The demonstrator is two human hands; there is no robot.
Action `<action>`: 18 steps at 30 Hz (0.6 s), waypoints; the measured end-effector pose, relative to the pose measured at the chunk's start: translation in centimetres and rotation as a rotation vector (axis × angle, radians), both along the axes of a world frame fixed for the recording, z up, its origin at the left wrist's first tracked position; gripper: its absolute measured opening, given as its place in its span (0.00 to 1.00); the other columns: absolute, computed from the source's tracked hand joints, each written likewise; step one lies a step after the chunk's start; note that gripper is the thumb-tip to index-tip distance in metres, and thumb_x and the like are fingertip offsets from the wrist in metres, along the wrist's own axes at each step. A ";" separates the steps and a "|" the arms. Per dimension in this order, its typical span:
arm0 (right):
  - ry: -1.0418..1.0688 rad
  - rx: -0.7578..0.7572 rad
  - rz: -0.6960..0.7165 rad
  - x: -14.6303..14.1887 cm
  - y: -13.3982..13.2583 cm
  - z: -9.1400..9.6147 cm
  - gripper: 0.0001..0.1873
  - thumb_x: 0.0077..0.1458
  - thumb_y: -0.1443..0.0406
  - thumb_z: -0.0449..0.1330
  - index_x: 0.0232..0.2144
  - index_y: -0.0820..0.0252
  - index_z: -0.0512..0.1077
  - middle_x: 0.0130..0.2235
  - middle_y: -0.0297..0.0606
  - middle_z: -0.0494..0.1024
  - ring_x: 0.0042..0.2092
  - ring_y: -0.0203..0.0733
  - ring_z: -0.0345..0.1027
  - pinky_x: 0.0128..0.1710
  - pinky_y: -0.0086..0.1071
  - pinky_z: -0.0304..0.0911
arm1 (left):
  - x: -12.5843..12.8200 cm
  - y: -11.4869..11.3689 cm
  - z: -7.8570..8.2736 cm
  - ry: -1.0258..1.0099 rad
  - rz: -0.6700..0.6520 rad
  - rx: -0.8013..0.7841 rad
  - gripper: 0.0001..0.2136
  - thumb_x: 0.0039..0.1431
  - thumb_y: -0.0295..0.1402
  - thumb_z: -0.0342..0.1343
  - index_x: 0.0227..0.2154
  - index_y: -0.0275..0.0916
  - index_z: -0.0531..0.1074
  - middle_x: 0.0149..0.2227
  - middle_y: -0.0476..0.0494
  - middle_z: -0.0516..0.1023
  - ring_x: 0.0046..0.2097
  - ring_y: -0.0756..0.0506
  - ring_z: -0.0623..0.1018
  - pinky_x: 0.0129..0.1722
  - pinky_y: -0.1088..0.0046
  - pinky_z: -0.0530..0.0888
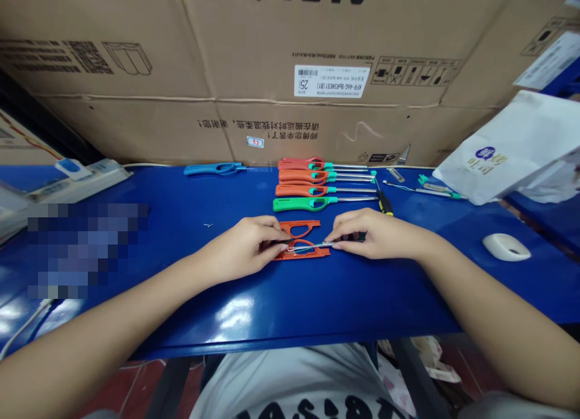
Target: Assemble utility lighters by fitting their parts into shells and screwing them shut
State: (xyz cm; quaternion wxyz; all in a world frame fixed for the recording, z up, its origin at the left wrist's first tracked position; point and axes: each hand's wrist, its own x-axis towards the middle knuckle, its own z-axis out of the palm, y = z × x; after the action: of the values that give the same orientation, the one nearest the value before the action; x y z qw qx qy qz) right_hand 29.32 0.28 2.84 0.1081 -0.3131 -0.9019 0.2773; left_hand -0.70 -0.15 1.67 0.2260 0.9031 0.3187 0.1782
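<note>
Two orange lighter shell halves lie side by side on the blue table (290,304): the far half (299,227) empty, the near half (302,250) with thin wire and a metal tube laid along it. My left hand (247,245) pinches the left end of the near half, fingers closed on it. My right hand (376,233) pinches the metal tube (324,244) at the shell's right end. Behind them, three orange assembled lighters (308,176) and a green one (301,204) lie in a row.
A blue lighter (212,169) lies at the back left. A screwdriver (383,200), small parts (430,188), a white bag (512,147) and a white oval object (506,247) lie to the right. A power strip (77,177) is at left. Large cardboard boxes (272,63) wall the back.
</note>
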 end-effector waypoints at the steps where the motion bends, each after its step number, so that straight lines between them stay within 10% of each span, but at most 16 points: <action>1: -0.015 -0.006 -0.003 0.1 0.0 0.1 0.13 0.64 0.63 0.60 0.46 0.57 0.81 0.40 0.41 0.79 0.39 0.39 0.73 0.40 0.32 0.66 | 0.0 0.0 0.0 0.006 -0.001 0.002 0.12 0.67 0.29 0.55 0.47 0.38 0.81 0.39 0.42 0.79 0.38 0.48 0.80 0.38 0.74 0.76; 18: -0.102 0.065 0.025 -0.3 -0.6 0.1 0.13 0.63 0.65 0.60 0.47 0.55 0.82 0.40 0.39 0.78 0.39 0.38 0.72 0.40 0.30 0.63 | 0.1 -0.1 0.2 0.004 -0.002 0.006 0.10 0.65 0.29 0.57 0.43 0.40 0.83 0.39 0.42 0.83 0.38 0.47 0.81 0.39 0.74 0.76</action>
State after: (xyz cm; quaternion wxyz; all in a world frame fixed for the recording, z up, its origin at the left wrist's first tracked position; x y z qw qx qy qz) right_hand 29.00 -0.29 2.89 0.0687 -0.3120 -0.9185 0.2328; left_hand -0.65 -0.20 1.85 0.2228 0.9044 0.3180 0.1771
